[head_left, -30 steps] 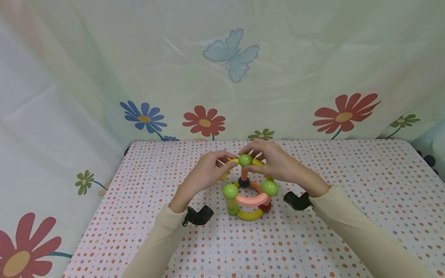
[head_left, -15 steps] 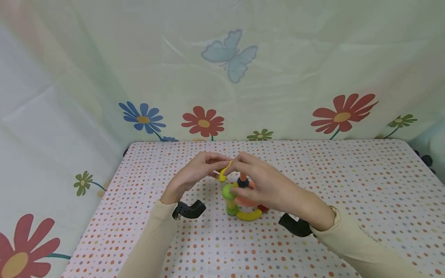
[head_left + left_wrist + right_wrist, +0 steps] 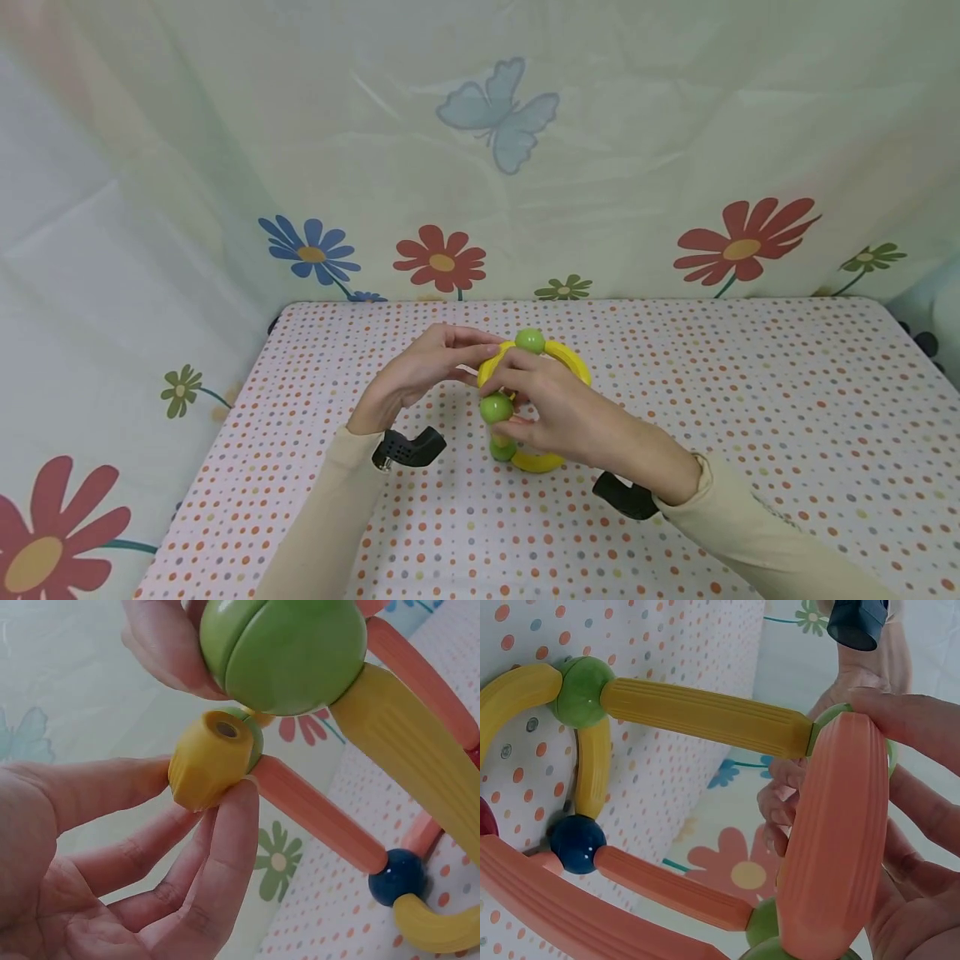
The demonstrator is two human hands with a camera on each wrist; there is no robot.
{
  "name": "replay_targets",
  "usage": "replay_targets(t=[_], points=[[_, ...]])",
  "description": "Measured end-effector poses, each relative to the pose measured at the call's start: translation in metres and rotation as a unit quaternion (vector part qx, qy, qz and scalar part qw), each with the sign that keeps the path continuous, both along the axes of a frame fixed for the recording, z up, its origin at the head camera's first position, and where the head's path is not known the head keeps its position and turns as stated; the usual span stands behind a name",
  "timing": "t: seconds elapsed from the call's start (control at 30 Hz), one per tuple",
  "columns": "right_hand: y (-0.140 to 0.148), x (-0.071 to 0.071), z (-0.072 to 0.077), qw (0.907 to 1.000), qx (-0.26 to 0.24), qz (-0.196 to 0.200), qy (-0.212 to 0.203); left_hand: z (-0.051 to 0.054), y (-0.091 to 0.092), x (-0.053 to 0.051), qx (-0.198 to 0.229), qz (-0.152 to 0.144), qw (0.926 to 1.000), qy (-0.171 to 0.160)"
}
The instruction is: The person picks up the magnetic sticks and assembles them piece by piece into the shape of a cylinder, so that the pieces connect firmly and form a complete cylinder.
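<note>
A frame of coloured toy rods and balls stands upright on the table. My left hand (image 3: 423, 367) pinches the end of a curved yellow rod (image 3: 204, 766) between thumb and fingers; a dark round hole shows in that end. The rod's other end meets the back green ball (image 3: 529, 340). With thumb and fingers my right hand (image 3: 566, 404) grips the front-left green ball (image 3: 496, 408), close to the yellow rod's end. A straight yellow rod (image 3: 712, 716) and a curved coral rod (image 3: 836, 832) join this ball. In the head view my right hand hides the frame's front-right part.
A dark blue ball (image 3: 397, 877) and a lower green ball (image 3: 583, 691) form corners of the frame's base. The dotted tablecloth (image 3: 300, 517) lies under it. Behind hangs a flowered curtain (image 3: 622, 150). A black camera (image 3: 408, 447) sits on my left wrist.
My right hand has left the back green ball and moved toward me and left to the front-left one. My left hand has shifted slightly left, along the yellow rod.
</note>
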State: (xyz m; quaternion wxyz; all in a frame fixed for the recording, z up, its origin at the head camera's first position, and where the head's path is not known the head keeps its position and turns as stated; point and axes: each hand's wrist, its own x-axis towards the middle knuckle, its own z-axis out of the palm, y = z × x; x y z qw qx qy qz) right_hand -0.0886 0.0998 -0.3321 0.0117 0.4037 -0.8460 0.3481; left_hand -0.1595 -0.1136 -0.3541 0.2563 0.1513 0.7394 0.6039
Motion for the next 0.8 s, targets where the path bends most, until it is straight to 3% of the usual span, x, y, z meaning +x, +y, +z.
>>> replay_targets(t=[0.33, 0.6, 0.8], points=[[-0.003, 0.002, 0.001, 0.9997, 0.003, -0.024, 0.003, 0.000, 0.000, 0.004, 0.011, 0.002, 0.9999, -0.010], [0.007, 0.004, 0.006, 0.9992, -0.005, -0.031, -0.024, -0.003, 0.003, 0.004, 0.018, 0.008, 0.9997, -0.016], [0.034, 0.010, 0.015, 0.9965, 0.005, -0.083, 0.006, -0.007, 0.001, 0.008, 0.005, 0.018, 0.9998, -0.006]])
